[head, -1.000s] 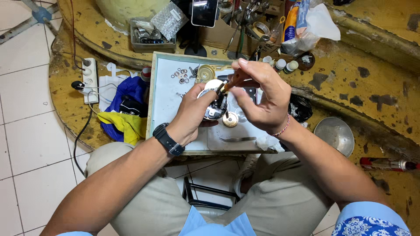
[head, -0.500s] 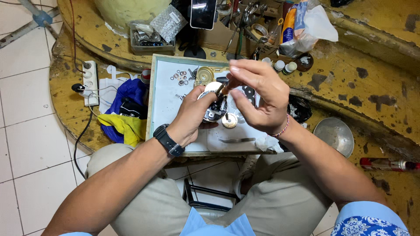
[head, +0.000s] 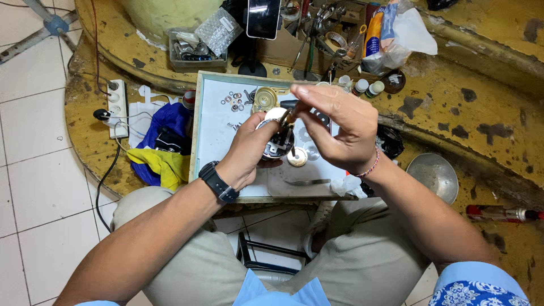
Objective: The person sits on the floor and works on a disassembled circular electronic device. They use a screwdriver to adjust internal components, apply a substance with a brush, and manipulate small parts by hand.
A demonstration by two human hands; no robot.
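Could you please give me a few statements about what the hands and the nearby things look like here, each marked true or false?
1. The left hand holds a round metal mechanism over the white tray. True.
2. The right hand rests flat on the lap. False: it is raised over the mechanism, pinching a small tool.
3. A black wristwatch is on the left wrist. True.
4. The metal bowl sits on the tray. False: it lies on the yellow surface to the right.
5. A thin blade-like tool lies on the tray. True.
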